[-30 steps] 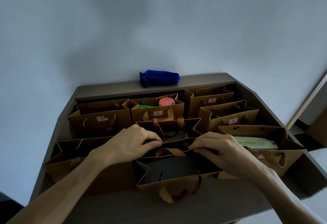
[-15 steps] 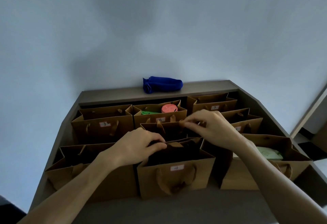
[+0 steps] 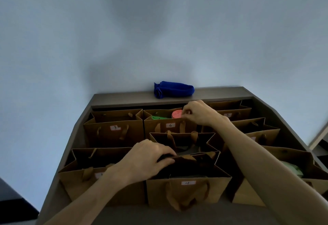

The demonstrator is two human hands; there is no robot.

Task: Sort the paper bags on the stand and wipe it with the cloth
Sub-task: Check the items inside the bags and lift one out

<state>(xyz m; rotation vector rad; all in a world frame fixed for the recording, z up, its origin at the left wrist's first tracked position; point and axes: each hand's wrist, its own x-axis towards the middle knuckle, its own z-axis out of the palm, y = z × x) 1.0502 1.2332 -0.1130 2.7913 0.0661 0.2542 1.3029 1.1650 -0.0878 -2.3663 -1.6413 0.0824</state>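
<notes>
Reaching across the stand (image 3: pixel 177 216), the right hand (image 3: pixel 198 113) sits at the top edge of the bag marked 6 (image 3: pixel 170 127) in the back row, fingers curled and pinching that rim right beside a pink round thing (image 3: pixel 176 113) poking out of the bag. Down in front, the left hand (image 3: pixel 147 160) is closed on the rear rim of the front middle bag (image 3: pixel 188 189), thumb and fingers clamped over the paper, with its looped handle hanging down the front face. Between those two bags stands another open one (image 3: pixel 182 141), its handles upright. Off to the left, the bag marked 3 (image 3: pixel 113 130) stands in the back row, and an open bag (image 3: pixel 85 171) sits in front of it, partly covered by the left forearm. On the right, more brown bags crowd together, and the nearest one (image 3: pixel 292 171) shows something pale green inside. Up on the raised back ledge of the stand, the blue cloth (image 3: pixel 174 89) lies rolled up, well apart from both hands, against the plain wall (image 3: pixel 159 29).
</notes>
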